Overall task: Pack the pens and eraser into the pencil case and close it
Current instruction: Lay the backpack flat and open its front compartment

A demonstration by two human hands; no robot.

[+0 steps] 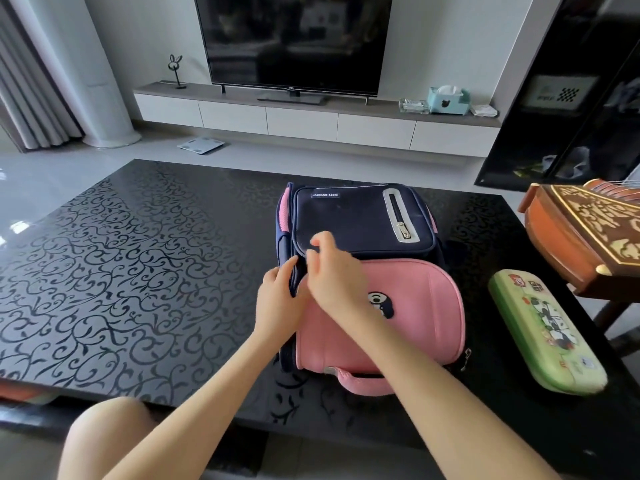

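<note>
The pencil case (545,332), a green hard-shell one with a cartoon print on its lid, lies shut on the black table (121,271) near the right edge, untouched and well apart from both hands; no pens or eraser can be made out anywhere on the table. To its left, with a strip of bare tabletop between them, a school backpack (367,271) lies flat, its navy pocket panel with a silver-edged zip on the far side and its pink flap with a small dark badge nearer the person, the pink carry handle pointing toward the table's near edge. Both hands work at the backpack's left side, where the navy and pink parts meet. The left hand (277,299) grips the dark edge of the bag there, thumb and fingers closed on the fabric. The right hand (334,268) reaches across above it with fingers curled together in a pinch at the seam; whether it actually holds a zip pull is hidden by the fingers. A carved wooden instrument (585,233) sits at the table's far right corner, just beyond the pencil case
</note>
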